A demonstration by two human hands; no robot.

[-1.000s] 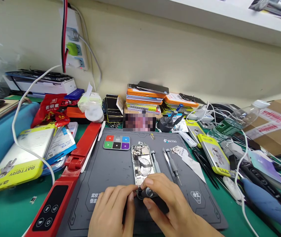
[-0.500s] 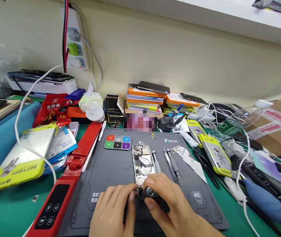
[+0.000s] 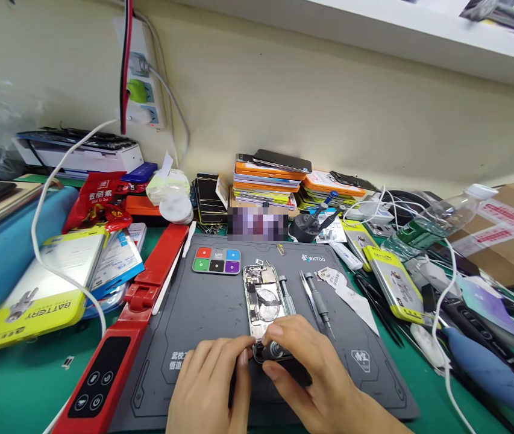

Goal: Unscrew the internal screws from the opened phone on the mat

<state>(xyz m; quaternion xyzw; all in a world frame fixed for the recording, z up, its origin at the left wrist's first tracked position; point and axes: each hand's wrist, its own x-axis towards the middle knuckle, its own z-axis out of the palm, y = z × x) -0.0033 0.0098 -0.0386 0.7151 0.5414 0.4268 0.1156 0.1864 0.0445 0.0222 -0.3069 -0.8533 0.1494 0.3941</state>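
An opened phone (image 3: 262,307) lies upright-lengthwise on the dark grey work mat (image 3: 211,307), its inner parts exposed. My left hand (image 3: 211,380) steadies the phone's lower left edge with index finger and thumb. In my right hand (image 3: 317,367) is a dark screwdriver (image 3: 275,351), gripped between thumb and fingers over the phone's bottom end. Its tip is hidden. Right of the phone lie a grey screwdriver (image 3: 286,295), a second screwdriver (image 3: 319,302) and silver tweezers (image 3: 310,294). A case with coloured squares (image 3: 216,261) sits above left.
A red folding lamp (image 3: 125,337) borders the mat on the left, near yellow battery packs (image 3: 44,289). Stacked boxes (image 3: 266,181) and a tool holder (image 3: 305,228) stand behind. Black tweezers (image 3: 381,313), a blue air blower (image 3: 487,374) and a plastic bottle (image 3: 437,220) crowd the right.
The whole view has shifted very slightly. Both hands keep nearly the same place at the phone's lower end, with the screwdriver still in my right hand.
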